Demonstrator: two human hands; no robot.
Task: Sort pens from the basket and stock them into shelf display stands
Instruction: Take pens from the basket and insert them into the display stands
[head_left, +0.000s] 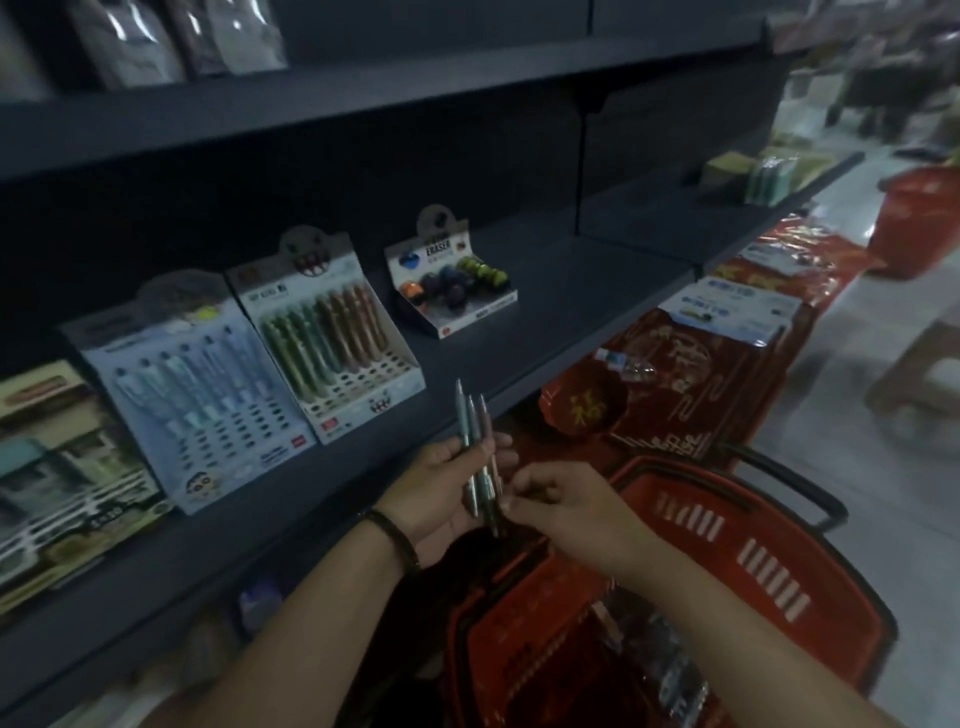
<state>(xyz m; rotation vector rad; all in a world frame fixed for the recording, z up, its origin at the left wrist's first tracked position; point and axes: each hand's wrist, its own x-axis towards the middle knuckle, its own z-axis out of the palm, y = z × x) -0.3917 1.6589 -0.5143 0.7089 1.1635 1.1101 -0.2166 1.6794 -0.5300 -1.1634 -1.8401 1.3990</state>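
On the shelf at left stand the pale blue display stand (197, 395) and the green-and-brown display stand (332, 338), up and left of the hands. The left hand (441, 488) grips three pens (475, 452) upright, tips toward the shelf. The right hand (561, 501), above the red basket (727, 561), seems to pinch their lower ends.

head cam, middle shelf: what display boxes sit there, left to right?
Partly cut-off stand at the frame edge → pale blue pen stand → green-and-brown pen stand → eraser box → blurred boxes far right.
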